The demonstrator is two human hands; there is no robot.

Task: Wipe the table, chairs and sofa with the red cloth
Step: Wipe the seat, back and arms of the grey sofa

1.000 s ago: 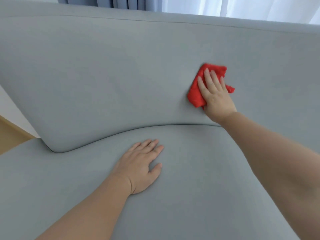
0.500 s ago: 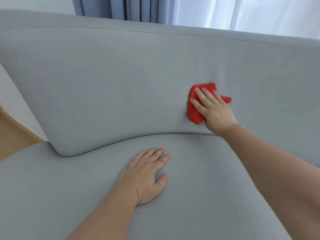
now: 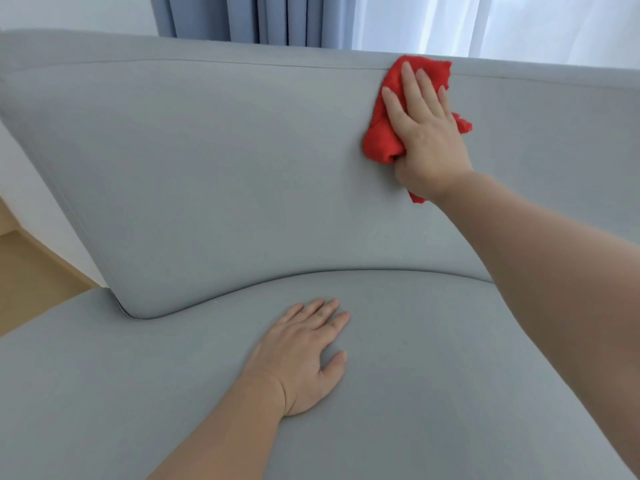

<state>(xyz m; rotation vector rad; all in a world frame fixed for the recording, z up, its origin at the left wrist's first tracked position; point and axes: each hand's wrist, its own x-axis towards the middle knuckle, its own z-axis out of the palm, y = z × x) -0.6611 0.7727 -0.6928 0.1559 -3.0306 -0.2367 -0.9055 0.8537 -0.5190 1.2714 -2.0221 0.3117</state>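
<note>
My right hand [image 3: 426, 133] lies flat against a crumpled, soft-looking red cloth [image 3: 381, 133], its four fingers straight and slightly fanned, pointing up, and pressing the cloth onto the upper part of the backrest [image 3: 207, 168] of the smooth grey fabric sofa [image 3: 104, 393]. I cannot see the thumb; it is lost behind a bunched fold at the cloth's lower left, so I cannot tell whether it hooks the fabric. The cloth's top edge reaches the piped seam just under the backrest's top, and small red corners stick out to the right of the hand and below the wrist. The right forearm stretches in long and bare from the lower right. My left hand [image 3: 301, 355] rests palm down on the rounded seat cushion [image 3: 450, 393], fingers straight and close together, thumb splayed to the right, holding nothing, with the forearm coming up from the bottom edge. The upholstery is a fine, matte weave, the backrest a broad padded slab with a rounded lower corner at the left. Behind it hang pleated blue-grey curtains [image 3: 242, 15] and sheer white curtains [image 3: 485, 22]. A pale wooden floor [image 3: 31, 268] shows at the left.
</note>
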